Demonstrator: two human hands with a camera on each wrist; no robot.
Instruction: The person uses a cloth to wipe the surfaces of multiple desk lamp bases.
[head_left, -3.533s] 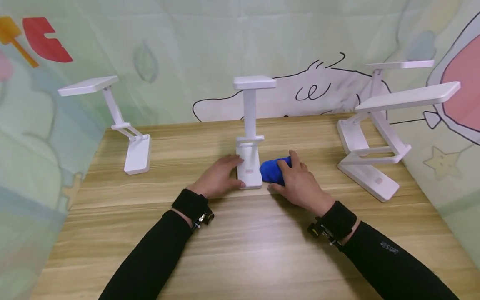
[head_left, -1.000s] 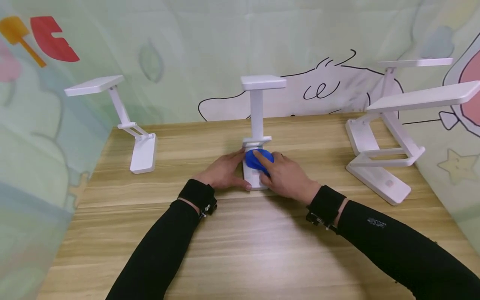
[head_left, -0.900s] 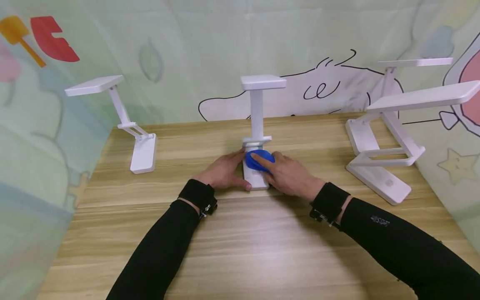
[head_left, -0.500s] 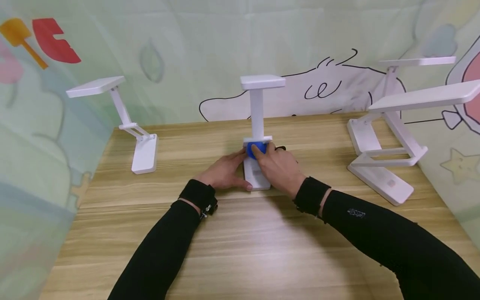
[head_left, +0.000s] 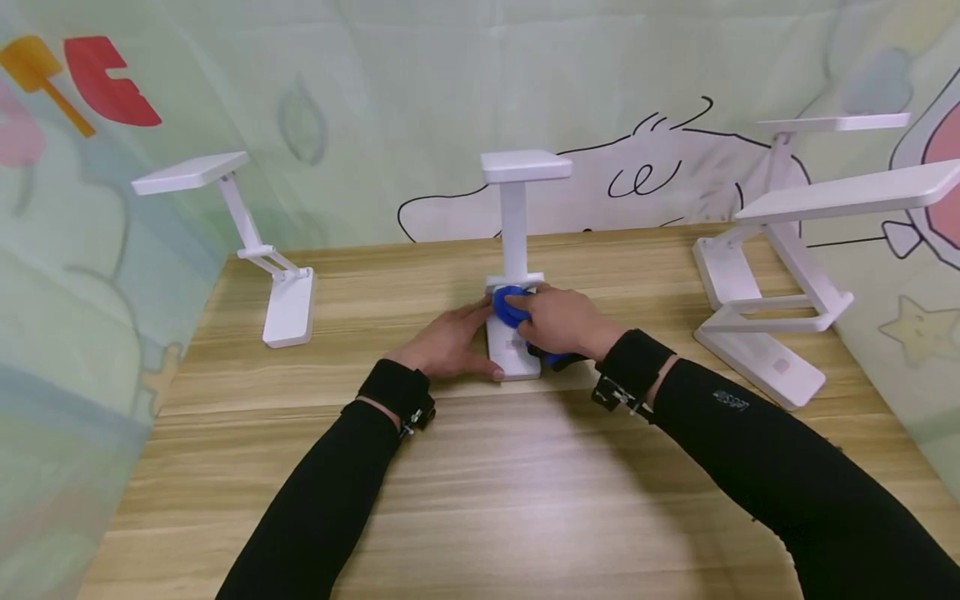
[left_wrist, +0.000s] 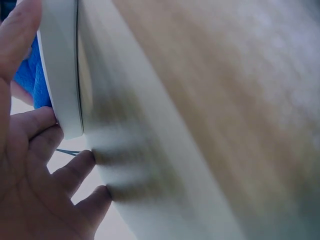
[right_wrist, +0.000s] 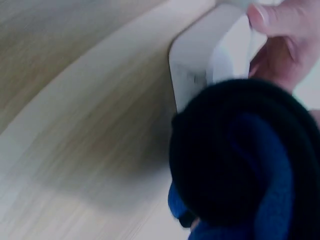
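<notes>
A white folding desk lamp (head_left: pixel 513 221) stands at the middle of the wooden table, its flat head raised. My left hand (head_left: pixel 450 343) holds its base from the left, thumb at the front corner and fingertips along the side, as the left wrist view shows. In my right hand (head_left: pixel 564 319) is a bunched blue cloth (head_left: pixel 510 308), pinched and pressed on the top of the base just below the hinge. The index finger points along the cloth. A dark-edged fold of the cloth (right_wrist: pixel 275 175) hangs under the palm and fills much of the right wrist view.
Another white desk lamp (head_left: pixel 289 307) stands at the back left of the table (head_left: pixel 450 500). Two more white lamps, one nearer (head_left: pixel 765 367) and one behind it (head_left: pixel 723 271), stand at the right. A printed cloth wall (head_left: pixel 375 100) closes off the back and sides.
My right hand has brought the blue cloth from the table right of the lamp onto its base, rubbing up to the hinge and slightly back. My left hand stays at the base.
</notes>
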